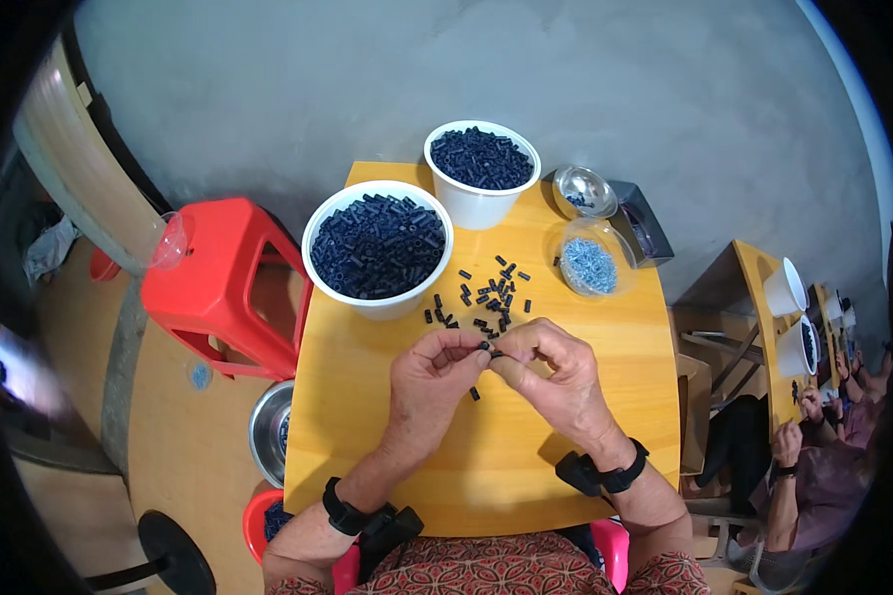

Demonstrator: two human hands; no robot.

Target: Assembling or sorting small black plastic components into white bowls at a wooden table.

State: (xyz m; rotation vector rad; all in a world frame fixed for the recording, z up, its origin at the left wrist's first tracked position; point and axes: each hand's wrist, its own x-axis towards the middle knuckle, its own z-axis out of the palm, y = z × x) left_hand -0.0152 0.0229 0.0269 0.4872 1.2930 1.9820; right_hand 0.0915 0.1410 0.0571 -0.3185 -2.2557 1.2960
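red patterned clothing (526,570) shows lowest of all, on the near side of the fingers. beneath and all round them spreads a yellow wooden table (625,407). off to their left, past the table's edge, stands a red plastic stool (203,253). beyond the fingers, to the left, is a white tub (377,307) heaped with short black tubes; a second white tub (471,210), also heaped, sits straight beyond them, farther off. the left hand (427,387) and the right hand (561,382) meet over the table's middle. beyond the fingers, to the right, a clear bowl (628,260) holds small silvery-blue parts, with a dark box (655,238) farther on. just past the fingertips lie loose black tubes (491,295), scattered; one more lies just nearer than the fingers.

smallest is the black piece (485,346) at the fingertips: left thumb and forefinger are closed on it, the right ones pinched together beside it, though what they grip, i cannot tell. one piece seems to be mid-handling. both tubs being so full, plenty appears either done or left, but nothing visible separates finished tubes from unfinished ones.
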